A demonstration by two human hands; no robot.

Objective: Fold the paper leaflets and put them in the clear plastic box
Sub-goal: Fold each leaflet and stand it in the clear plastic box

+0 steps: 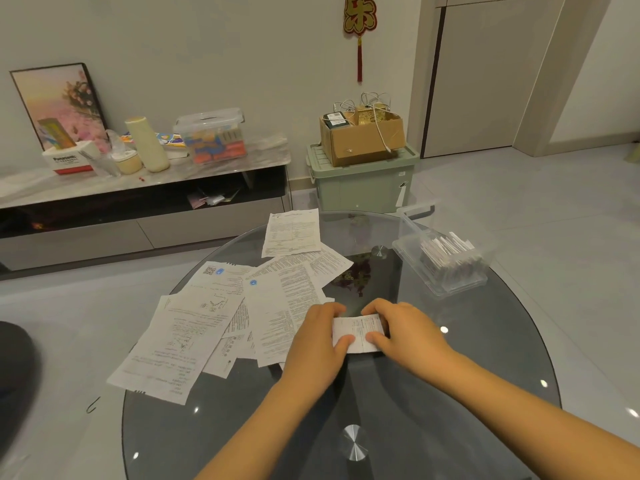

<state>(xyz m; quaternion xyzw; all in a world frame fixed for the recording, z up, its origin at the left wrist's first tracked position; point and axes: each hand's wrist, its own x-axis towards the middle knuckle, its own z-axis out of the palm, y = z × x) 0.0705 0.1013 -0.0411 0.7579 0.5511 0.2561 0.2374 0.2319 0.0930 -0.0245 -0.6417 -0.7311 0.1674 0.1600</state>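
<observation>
A small folded leaflet (359, 330) lies on the round glass table (433, 393), held between both hands. My left hand (317, 344) pinches its left edge, thumb on top. My right hand (403, 332) pinches its right edge the same way. Several unfolded printed leaflets (194, 327) lie spread in an overlapping pile to the left of my hands. One more sheet (291, 232) lies at the table's far edge. The clear plastic box (446, 263) stands open at the table's far right, with several folded leaflets packed inside.
A green storage bin (362, 183) with a cardboard box (362, 138) on top stands on the floor beyond the table. A low TV bench (138, 188) with a lidded plastic container, a cylinder and a framed picture runs along the left wall. A dark seat edge (14, 375) shows at far left.
</observation>
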